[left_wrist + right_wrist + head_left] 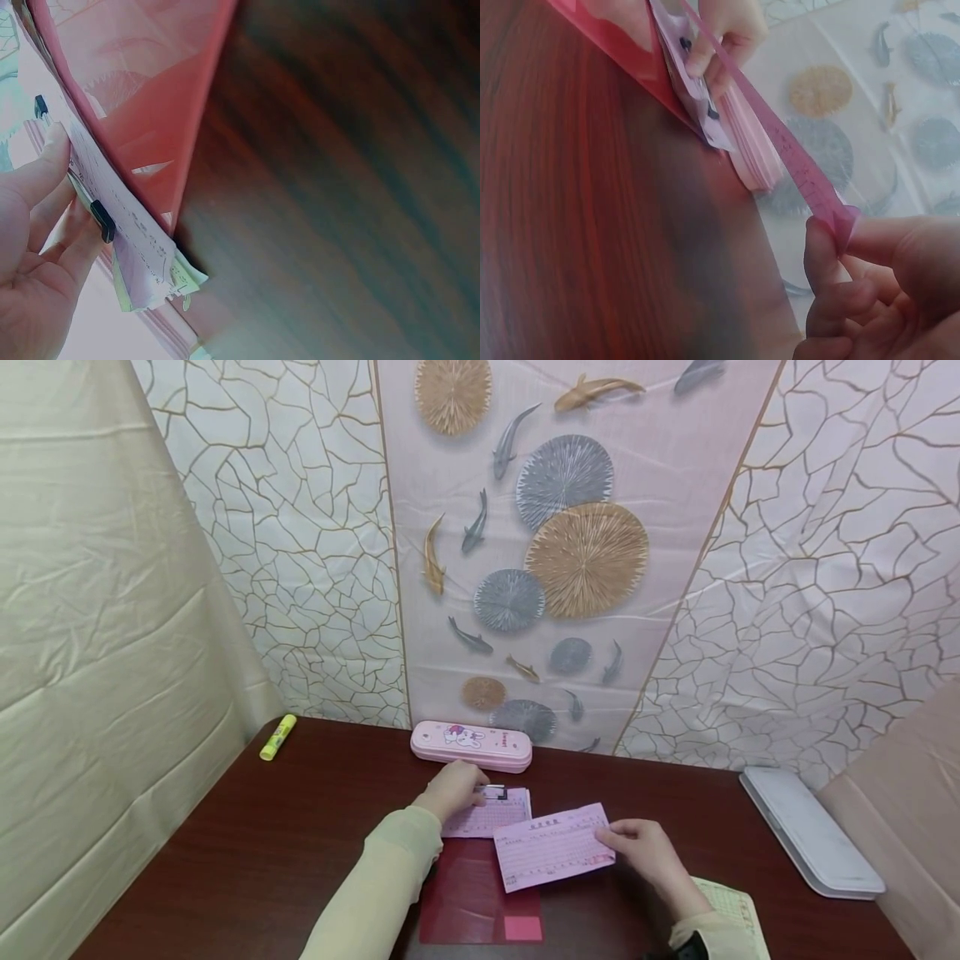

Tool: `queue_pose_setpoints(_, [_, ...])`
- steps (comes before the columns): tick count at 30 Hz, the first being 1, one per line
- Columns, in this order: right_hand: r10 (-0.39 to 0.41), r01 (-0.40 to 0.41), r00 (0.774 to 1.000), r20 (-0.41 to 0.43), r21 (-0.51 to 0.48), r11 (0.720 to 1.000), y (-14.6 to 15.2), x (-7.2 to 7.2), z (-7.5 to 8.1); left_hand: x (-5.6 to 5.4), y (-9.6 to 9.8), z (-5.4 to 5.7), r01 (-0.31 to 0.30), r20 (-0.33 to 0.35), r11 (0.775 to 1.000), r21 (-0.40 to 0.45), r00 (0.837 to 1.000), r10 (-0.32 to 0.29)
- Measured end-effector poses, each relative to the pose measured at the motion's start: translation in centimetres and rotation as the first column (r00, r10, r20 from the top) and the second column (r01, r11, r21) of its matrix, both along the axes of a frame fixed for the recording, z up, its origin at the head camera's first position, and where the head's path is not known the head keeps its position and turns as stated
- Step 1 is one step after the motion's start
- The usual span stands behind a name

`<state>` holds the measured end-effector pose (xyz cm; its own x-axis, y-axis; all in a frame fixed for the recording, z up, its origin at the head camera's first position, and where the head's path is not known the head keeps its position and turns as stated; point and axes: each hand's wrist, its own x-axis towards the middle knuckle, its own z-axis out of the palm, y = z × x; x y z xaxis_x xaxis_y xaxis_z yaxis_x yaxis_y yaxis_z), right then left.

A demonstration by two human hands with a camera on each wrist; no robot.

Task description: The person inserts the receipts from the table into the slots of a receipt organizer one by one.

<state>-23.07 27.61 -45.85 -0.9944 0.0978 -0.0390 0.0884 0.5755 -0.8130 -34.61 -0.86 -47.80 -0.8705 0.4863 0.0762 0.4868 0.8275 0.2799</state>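
Observation:
My left hand [459, 787] is at the top of a stack of pink printed forms [487, 821], thumb and fingers pinching the metal clip [493, 792] with black ends. In the left wrist view, the clip's black end [103, 221] sits against the paper edges, with yellow-green sheets among the pink ones. Under the stack extends a translucent red folder [461, 893] bearing a bright pink label [522, 928]. Off to the right, my right hand [651, 852] pinches one loose pink form [553, 847] by its right edge. That sheet overlaps stack and folder in the head view.
A pink rabbit-print pencil case [471, 747] lies just behind the stack. At the back left is a yellow glue stick [278, 737]. A long white case [810, 835] lies at the right edge. Pale green printed paper [731, 910] lies partly under the right forearm. Patterned cloth [585, 560] hangs behind.

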Motion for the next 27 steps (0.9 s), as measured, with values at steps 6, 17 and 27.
queue_pose_setpoints(6, [-0.035, 0.037, 0.999, 0.033, -0.074, 0.997, -2.1, -0.6, -0.6, 0.0, 0.0, 0.1, -0.005, -0.004, 1.0, -0.01, 1.0, 0.005])
queue_pose_setpoints(17, [-0.046, 0.048, 0.999, 0.025, -0.094, 0.994, -5.2, -1.8, -1.4, 0.0, 0.0, 0.0, -0.001, -0.007, 1.0, 0.014, 1.0, 0.001])
queue_pose_setpoints(27, [-0.057, 0.067, 0.996, 0.069, -0.153, 0.986, -7.6, -2.7, -2.0, 0.0, -0.1, 0.3, 0.032, -0.022, 0.999, -0.012, 0.999, -0.032])
